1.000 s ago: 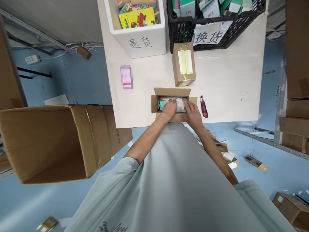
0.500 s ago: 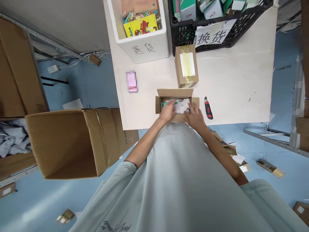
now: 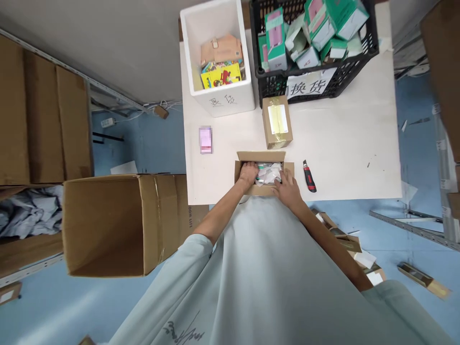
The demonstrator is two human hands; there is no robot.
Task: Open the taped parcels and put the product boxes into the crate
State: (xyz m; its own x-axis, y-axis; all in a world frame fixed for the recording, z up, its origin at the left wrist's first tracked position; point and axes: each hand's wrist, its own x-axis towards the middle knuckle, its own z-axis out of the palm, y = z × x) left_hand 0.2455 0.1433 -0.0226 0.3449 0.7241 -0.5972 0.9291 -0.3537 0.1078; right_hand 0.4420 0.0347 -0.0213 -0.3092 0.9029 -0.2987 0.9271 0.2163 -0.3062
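Observation:
An open small cardboard box (image 3: 261, 156) sits at the table's front edge, flaps spread outward. Inside it lies crumpled whitish packing (image 3: 269, 173), with a bit of green showing beside it. My left hand (image 3: 248, 173) reaches down into the left end of the box, its fingertips hidden. At the right end, my right hand (image 3: 287, 187) rests over the wall, its fingers somewhat apart and touching the packing's edge. To the right lies a red and black utility knife (image 3: 309, 176). Behind the open box stands a taped cardboard box (image 3: 277, 122) with a label.
A white foam bin (image 3: 230, 101) with booklets and a black crate (image 3: 316, 93) of green-white boxes stand at the back. A blurred pink item (image 3: 206, 140) lies at left. A large open carton (image 3: 151, 225) is beside the table; scrap cardboard (image 3: 345, 239) lies on the floor.
My left hand has moved left, off the packing and deeper into the box's left end. My right hand stays at the right end. The view has tilted up, showing more of the bin and crate.

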